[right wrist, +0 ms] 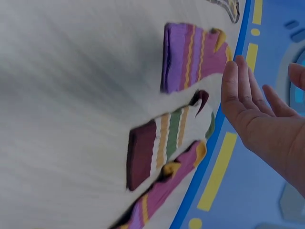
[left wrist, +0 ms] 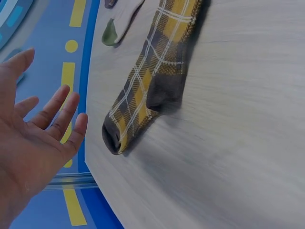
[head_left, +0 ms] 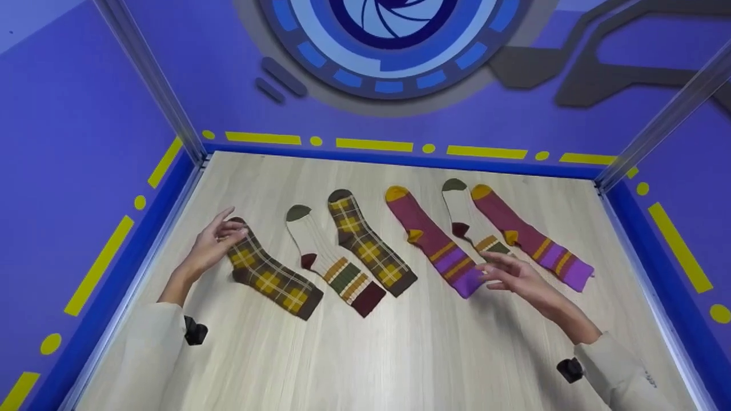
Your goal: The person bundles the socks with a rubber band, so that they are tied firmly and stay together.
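Observation:
Several socks lie in a row on the table. My left hand [head_left: 214, 242] hovers at the toe end of the leftmost plaid sock [head_left: 274, 279], its fingers loosely spread and holding nothing. Beside that lie a cream striped sock [head_left: 334, 265] and a second plaid sock [head_left: 368, 242]. Over on the right, my right hand [head_left: 517, 279] is above the table with relaxed fingers, near the cuff of a maroon and purple sock [head_left: 425, 234]. It partly covers another cream striped sock [head_left: 457, 205]. A second maroon and purple sock [head_left: 531, 237] is rightmost, overlapping that cream one in this view.
The pale wood-grain table [head_left: 365, 365] is bounded by a blue back wall [head_left: 354, 125] and side walls with yellow dashes. Metal posts [head_left: 154, 80] stand at the corners. Small black devices [head_left: 195, 331] sit at both sleeve cuffs.

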Action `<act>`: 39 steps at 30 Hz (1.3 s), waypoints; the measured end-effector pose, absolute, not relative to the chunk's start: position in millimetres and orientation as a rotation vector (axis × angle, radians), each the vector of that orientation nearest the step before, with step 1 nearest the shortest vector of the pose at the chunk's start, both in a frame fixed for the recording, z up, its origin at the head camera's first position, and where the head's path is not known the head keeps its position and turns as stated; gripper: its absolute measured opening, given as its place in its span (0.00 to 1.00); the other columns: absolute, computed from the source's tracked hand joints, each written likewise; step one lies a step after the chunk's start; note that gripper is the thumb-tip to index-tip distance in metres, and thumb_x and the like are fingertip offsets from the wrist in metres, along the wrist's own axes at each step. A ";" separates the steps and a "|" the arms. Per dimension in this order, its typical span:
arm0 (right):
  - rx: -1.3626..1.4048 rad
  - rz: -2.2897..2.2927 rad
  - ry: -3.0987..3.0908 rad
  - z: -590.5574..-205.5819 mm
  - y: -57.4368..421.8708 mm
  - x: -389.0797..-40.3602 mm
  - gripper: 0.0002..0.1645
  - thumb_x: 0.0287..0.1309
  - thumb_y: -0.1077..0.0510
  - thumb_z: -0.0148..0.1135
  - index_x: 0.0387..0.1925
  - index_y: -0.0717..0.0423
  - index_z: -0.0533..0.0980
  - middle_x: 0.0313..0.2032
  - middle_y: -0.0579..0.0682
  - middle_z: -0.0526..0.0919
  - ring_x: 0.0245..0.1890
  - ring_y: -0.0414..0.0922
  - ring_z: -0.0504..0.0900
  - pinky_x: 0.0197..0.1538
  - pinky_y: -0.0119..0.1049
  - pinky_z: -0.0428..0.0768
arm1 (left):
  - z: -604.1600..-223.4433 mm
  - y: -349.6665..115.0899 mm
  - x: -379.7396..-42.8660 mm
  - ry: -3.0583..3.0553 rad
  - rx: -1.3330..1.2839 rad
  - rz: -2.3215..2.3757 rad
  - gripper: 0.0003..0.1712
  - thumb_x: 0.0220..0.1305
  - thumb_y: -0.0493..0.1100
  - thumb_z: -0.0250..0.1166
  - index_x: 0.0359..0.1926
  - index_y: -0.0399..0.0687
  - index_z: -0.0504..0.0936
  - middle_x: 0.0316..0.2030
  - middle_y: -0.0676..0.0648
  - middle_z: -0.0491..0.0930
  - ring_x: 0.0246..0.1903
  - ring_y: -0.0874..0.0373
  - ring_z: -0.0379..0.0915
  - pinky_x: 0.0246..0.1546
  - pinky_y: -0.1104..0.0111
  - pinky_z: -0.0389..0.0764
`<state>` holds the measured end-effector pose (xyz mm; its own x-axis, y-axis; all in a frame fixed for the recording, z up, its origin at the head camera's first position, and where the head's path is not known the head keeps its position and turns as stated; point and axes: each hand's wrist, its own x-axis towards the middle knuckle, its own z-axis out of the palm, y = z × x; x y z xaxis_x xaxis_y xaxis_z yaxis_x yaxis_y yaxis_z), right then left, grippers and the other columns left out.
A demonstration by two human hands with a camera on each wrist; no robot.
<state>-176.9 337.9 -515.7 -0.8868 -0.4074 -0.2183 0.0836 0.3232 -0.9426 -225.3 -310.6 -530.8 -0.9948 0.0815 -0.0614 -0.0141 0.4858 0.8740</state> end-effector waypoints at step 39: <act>-0.392 -1.497 1.703 -576.0 74.0 -181.3 0.29 0.74 0.62 0.53 0.71 0.69 0.64 0.54 0.70 0.83 0.51 0.64 0.86 0.50 0.50 0.87 | -588.5 -315.7 -278.1 2.884 -0.472 1.285 0.33 0.71 0.36 0.58 0.72 0.27 0.63 0.45 0.31 0.72 0.54 0.35 0.67 0.66 0.45 0.65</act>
<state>-181.3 74.0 -576.0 -0.6184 -0.6949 -0.3670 0.2748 0.2462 -0.9294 -278.1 -315.7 -588.5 -0.9551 -0.2874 -0.0727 -0.2463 0.6328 0.7341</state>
